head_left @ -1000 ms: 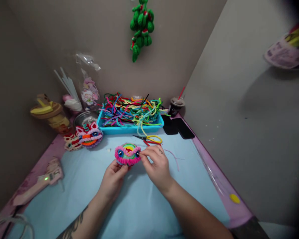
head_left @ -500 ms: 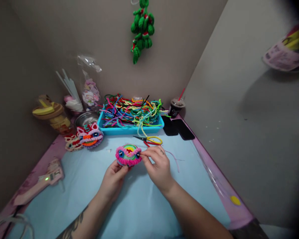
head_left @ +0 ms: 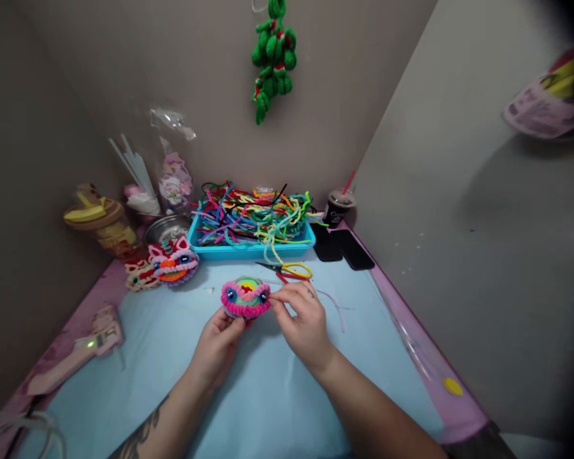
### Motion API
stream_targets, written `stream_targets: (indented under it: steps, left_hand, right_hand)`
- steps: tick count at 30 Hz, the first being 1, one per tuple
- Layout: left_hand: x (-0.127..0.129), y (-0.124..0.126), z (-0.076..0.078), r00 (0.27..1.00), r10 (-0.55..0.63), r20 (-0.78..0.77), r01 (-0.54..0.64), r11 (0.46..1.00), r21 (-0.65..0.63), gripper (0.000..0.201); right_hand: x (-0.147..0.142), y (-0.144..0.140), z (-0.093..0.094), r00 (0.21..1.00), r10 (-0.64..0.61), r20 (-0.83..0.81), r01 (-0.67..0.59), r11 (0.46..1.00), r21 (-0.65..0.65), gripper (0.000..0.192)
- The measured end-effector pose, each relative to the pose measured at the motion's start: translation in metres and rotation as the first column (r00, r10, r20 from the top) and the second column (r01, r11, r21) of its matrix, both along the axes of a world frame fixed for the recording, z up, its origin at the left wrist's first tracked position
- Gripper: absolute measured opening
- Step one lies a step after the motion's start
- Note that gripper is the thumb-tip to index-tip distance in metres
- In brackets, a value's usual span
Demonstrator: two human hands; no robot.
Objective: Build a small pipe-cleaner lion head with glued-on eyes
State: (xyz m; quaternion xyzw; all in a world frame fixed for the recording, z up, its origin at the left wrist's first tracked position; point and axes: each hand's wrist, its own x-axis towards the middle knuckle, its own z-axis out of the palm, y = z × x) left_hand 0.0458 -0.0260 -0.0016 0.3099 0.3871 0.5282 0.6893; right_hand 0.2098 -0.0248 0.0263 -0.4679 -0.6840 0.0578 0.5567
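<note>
left hand (head_left: 219, 341) gripping fuzzy craft face (head_left: 245, 298) from below, just above blue mat (head_left: 268, 395) | right hand (head_left: 300, 319) pinching its right edge | judgement: keeping left grip steady, pinching small

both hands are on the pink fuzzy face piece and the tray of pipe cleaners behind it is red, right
Not quite: the tray is blue, not red, as the head view shows. The rest holds: the left hand and right hand are both on the pink fuzzy face piece, with the pipe cleaners in the tray behind it.
</note>
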Motion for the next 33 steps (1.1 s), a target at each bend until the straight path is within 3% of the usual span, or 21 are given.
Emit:
stream_targets:
  steps: [8, 24, 30, 33]
  left_hand:
    - [0.000, 0.001, -0.002, 0.995, -0.008, 0.095, 0.010, 1.000, -0.024, 0.027]
    - [-0.001, 0.000, -0.001, 0.997, -0.012, 0.082, 0.013, 1.000, -0.011, 0.032]
    - [-0.001, 0.000, -0.001, 0.998, 0.041, 0.057, -0.039, 0.999, -0.026, 0.034]
    - [-0.001, 0.000, -0.001, 0.999, 0.050, 0.016, -0.050, 0.999, -0.008, 0.035]
  right_hand:
    - [-0.003, -0.003, 0.002, 0.998, 0.052, 0.027, -0.052, 0.999, -0.010, 0.017]
    - [-0.001, -0.004, -0.002, 0.997, 0.073, 0.033, -0.073, 0.997, -0.019, 0.023]
    - [0.000, -0.002, -0.010, 0.998, 0.040, -0.052, -0.046, 0.993, -0.105, 0.027]
    - [-0.003, -0.001, -0.012, 0.996, 0.084, 0.011, -0.082, 0.990, -0.118, 0.034]
